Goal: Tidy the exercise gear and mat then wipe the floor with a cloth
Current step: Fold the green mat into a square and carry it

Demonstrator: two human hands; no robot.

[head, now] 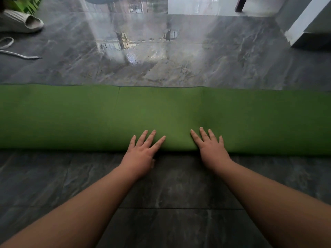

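While both hands, left hand (141, 154) and right hand (212, 151), press flat with fingers spread on the green mat (89, 119) across the floor (161, 185), it looks soft, light, springy; best pushed near the roll's near edge.

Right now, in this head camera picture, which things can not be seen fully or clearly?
- Green mat: both ends are cut off by the picture's left and right edges.
- Left hand and right hand: their palms face down on the mat, so what lies under them is hidden.
- Slipper: partly cut off by the left edge.
- Green thing at top left: cut off by the top edge, cannot be identified.
- Floor: glare hides its surface there.
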